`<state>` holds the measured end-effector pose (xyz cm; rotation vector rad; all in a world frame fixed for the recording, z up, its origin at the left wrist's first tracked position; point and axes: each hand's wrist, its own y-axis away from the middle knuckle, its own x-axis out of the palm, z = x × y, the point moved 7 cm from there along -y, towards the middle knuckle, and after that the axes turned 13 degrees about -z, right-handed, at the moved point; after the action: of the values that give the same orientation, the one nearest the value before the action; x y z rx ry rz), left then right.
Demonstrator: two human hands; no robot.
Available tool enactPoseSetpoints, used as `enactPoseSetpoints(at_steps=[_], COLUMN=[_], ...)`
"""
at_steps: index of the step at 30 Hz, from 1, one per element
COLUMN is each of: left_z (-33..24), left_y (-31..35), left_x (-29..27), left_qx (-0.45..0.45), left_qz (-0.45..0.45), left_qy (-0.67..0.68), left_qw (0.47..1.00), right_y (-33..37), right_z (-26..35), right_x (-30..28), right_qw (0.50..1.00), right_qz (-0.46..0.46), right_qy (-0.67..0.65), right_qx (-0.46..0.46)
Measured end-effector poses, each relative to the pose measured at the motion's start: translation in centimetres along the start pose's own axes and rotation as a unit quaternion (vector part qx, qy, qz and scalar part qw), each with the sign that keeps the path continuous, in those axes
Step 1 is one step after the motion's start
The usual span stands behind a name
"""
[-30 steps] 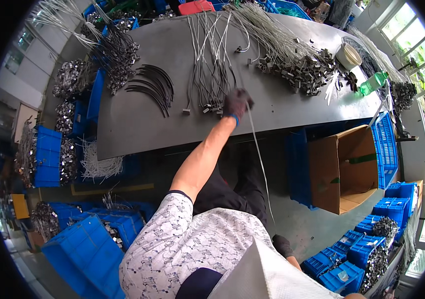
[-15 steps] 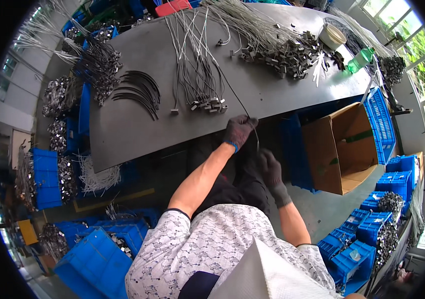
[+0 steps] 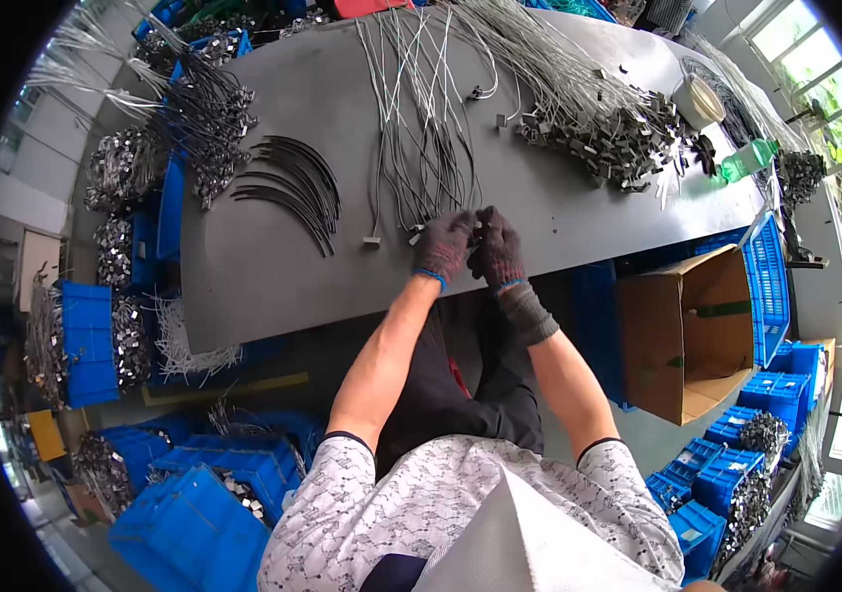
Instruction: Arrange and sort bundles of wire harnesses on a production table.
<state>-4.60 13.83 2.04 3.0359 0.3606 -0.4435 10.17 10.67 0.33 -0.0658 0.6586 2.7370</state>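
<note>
Head view:
1. Left hand [image 3: 443, 244], gloved, is at the near edge of the grey table [image 3: 273, 286], fingers curled in.
2. Right hand [image 3: 500, 247], also gloved, is just beside it, fingers bent toward the left ones.
3. Can't tell what either hand grips; detail at the fingertips is too small.
4. Wires [image 3: 426, 183] lie spread on the table ahead of the hands, near ends just by the left hand.
5. Small metal clip [image 3: 371, 242] sits left of that hand, apart from it.
6. Curved black strips [image 3: 314, 187] lie further left.
7. Pile of metal-ended wires [image 3: 618, 148] is to the right, green bottle [image 3: 748, 161] past it.
</note>
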Motion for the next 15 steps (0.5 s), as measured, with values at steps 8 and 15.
enactPoseSetpoints(at_steps=[8, 15], left_z=[8.5, 14.8], left_y=[-4.9, -6.7], left_x=[-19.7, -21.5], left_qx=[-0.079, -0.136], left_qz=[-0.216, -0.168], left_qy=[-0.439, -0.43], left_qw=[0.869, 0.876], right_y=[-13.2, -26.7], right_z=[9.6, 14.7], right_x=[0.5, 8.2], right_qw=[0.859, 0.822], right_qz=[-0.155, -0.111], right_qy=[0.29, 0.431], right_qx=[-0.393, -0.355])
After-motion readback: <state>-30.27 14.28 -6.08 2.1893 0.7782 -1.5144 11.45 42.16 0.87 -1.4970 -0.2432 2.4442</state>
